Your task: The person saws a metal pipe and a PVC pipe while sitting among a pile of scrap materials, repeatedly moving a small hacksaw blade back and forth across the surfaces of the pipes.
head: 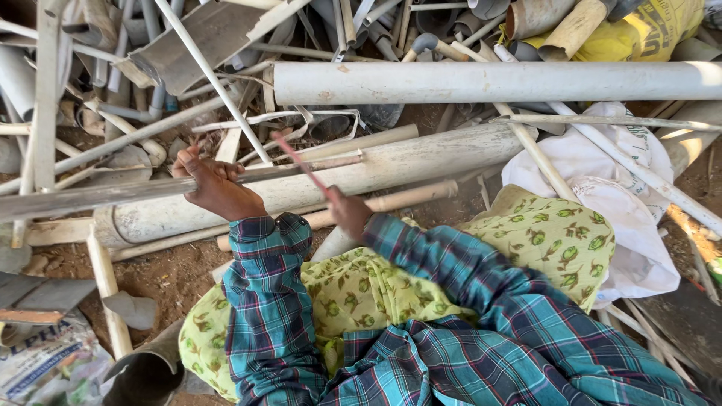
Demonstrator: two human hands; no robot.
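My left hand (213, 184) is closed around a long flat grey strip (113, 192) that runs leftward across the scrap pile and rests over a wide dirty white pipe (421, 159). My right hand (347, 210) grips a thin reddish tool (299, 162), blurred by motion, whose tip points up and left toward the strip. Both arms wear blue-green checked sleeves over green patterned cloth (556, 237).
Scrap plastic pipes and strips lie all around, including a long white pipe (489, 81) across the top. White sacks (624, 195) sit at right, a yellow bag (647, 30) at top right, a printed sack (45, 361) at bottom left, over bare dirt (169, 274).
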